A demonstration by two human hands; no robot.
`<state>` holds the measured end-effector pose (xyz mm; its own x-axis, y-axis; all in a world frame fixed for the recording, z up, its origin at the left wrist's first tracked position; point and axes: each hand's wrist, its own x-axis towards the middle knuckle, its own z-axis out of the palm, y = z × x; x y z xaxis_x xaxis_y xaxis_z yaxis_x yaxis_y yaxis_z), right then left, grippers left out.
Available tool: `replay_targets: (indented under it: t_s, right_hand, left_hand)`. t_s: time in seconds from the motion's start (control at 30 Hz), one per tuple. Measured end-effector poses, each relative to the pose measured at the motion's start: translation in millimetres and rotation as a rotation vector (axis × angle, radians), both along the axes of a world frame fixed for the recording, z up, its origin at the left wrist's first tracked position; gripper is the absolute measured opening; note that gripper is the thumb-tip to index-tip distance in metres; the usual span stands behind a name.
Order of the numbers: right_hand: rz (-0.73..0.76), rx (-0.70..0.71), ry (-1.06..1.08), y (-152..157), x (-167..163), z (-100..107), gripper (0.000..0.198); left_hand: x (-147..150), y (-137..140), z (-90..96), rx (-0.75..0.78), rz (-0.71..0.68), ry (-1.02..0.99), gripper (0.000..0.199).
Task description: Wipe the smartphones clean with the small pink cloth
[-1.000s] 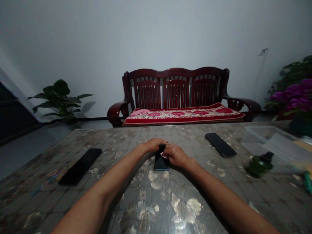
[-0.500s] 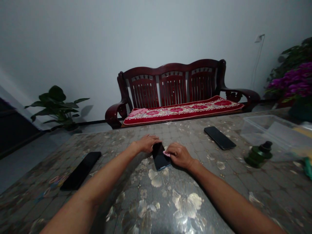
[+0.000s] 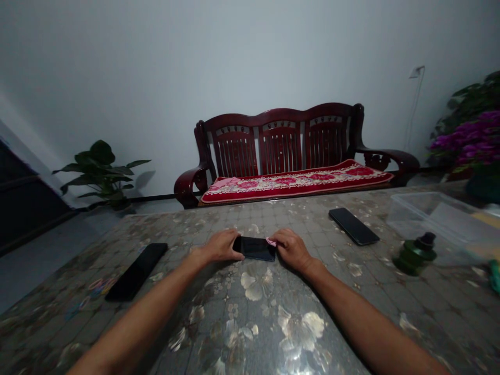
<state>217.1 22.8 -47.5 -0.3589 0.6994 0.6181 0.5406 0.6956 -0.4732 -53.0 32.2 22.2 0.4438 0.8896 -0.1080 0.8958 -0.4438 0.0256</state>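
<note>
One dark phone lies between the hands on the tabletop. At its nine o'clock end, the left hand pinches it, thumb and fingers slightly parted; at three o'clock, the right hand curls closed on a pink cloth. Hard sideways pressure against a loose grip could make the phone slip. No brand, label or writing is legible.

Bare and slanting inward, the left forearm and right forearm are converging from the lower edge. The left hand is curving, thumb and fingers standing apart; facing it, the right hand is curling its fingers in a pinch, knuckles showing.
</note>
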Motion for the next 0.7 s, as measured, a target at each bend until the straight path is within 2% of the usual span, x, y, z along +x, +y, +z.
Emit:
replay_targets:
  t_s: [0.13, 0.27, 0.47, 0.7]
  right_hand:
    - [-0.022, 0.008, -0.074, 0.3, 0.2, 1.0, 0.03]
    - [-0.073, -0.007, -0.163, 2.5, 0.3, 0.6, 0.028]
    - [-0.14, -0.039, -0.24, 5.1, 0.9, 2.7, 0.026]
    - [0.05, 0.037, -0.355, -4.3, -7.4, 10.5, 0.021]
  left_hand:
    - [17.7, -25.9, -10.9, 0.122, 0.118, -0.047, 0.056]
    - [44.2, -46.0, -15.0, 0.164, 0.217, -0.021, 0.058]
    - [71.7, -62.7, -14.8, 0.228, 0.267, 0.002, 0.058]
    - [71.1, -63.8, -22.5, 0.304, 0.261, -0.023, 0.055]
